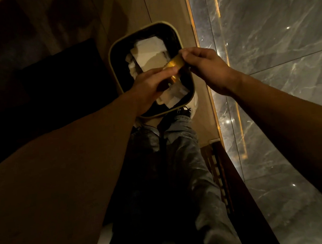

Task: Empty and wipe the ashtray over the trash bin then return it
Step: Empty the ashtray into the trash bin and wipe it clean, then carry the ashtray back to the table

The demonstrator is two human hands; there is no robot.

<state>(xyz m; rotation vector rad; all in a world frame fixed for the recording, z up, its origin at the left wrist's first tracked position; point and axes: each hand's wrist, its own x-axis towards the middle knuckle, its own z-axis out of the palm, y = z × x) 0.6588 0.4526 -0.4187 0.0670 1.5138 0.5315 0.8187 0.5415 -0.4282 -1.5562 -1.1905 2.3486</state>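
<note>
A dim, warm-lit view looks straight down from a person's head at both bare forearms reaching out over a trash bin (113,66) that stands on a pale tiled floor (163,8). The bin is rectangular with rounded corners, a light rim and a dark inside, and it holds crumpled white paper and tissue (148,57). Held in the air directly above the bin's opening, toward its right side, is the ashtray (176,63), a small shiny gold-coloured piece tilted on edge; its exact shape is hard to make out in the low light. The right hand (206,66) pinches the ashtray's upper right edge with thumb and fingertips closed on it. The left hand (151,86) is curled against the ashtray's lower left side, fingers closed around it; whether it also holds a cloth or tissue cannot be told. Below the bin, the person's legs in grey jeans (183,159) and a light shoe (193,105) are visible, the shoe just beside the bin's near edge. Along the right runs a glossy grey marble wall (279,45) with a thin gold strip at its base.
</note>
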